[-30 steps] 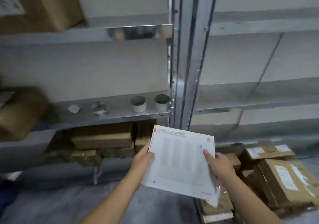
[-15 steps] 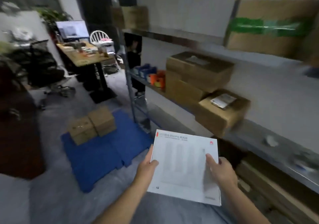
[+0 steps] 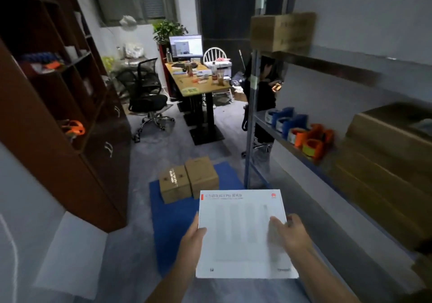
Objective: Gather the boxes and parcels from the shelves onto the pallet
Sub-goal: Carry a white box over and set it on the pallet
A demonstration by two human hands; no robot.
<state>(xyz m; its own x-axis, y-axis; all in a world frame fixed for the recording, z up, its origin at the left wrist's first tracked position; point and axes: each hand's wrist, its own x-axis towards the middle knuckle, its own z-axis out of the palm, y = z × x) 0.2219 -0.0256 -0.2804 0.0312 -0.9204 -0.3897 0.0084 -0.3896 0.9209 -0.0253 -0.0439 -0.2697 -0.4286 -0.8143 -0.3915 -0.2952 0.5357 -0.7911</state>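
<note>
Gripping the white box (image 3: pixel 243 232), left hand (image 3: pixel 192 239) and right hand (image 3: pixel 292 235) clasp opposite edges.

Head-worn wide-angle view, single camera, facing forward and down the aisle.
Nearest the lens: left hand (image 3: pixel 194 239), right hand (image 3: pixel 293 233), white box (image 3: pixel 243 237); blue pallet (image 3: pixel 173 221) on floor just beyond; shelves (image 3: pixel 251 115) along right edge, cabinet (image 3: pixel 58 139) left, desk (image 3: pixel 194 86) far back.

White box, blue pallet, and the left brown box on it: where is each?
white box (image 3: pixel 243 235), head view, middle of its top face
pallet (image 3: pixel 173 228), head view, bare blue surface
left brown box (image 3: pixel 175 183), head view, its top face
</note>
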